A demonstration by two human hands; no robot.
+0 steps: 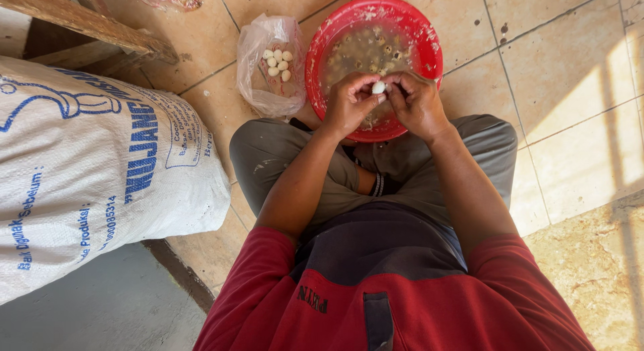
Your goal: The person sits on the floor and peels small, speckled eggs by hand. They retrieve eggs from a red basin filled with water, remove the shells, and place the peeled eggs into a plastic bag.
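I sit cross-legged on a tiled floor. My left hand (349, 103) and my right hand (417, 104) meet over the near rim of a round red basin (429, 39). Both pinch one small white egg (379, 87) between the fingertips. The basin holds cloudy water with several small speckled eggs and bits of shell. To the left of the basin lies a clear plastic bag (258, 49) with several peeled white eggs (279, 64) inside.
A large white woven sack (87, 163) with blue print lies at my left. A wooden beam (87, 22) crosses the top left corner. Beige floor tiles (563, 76) stretch to the right, with sunlit patches.
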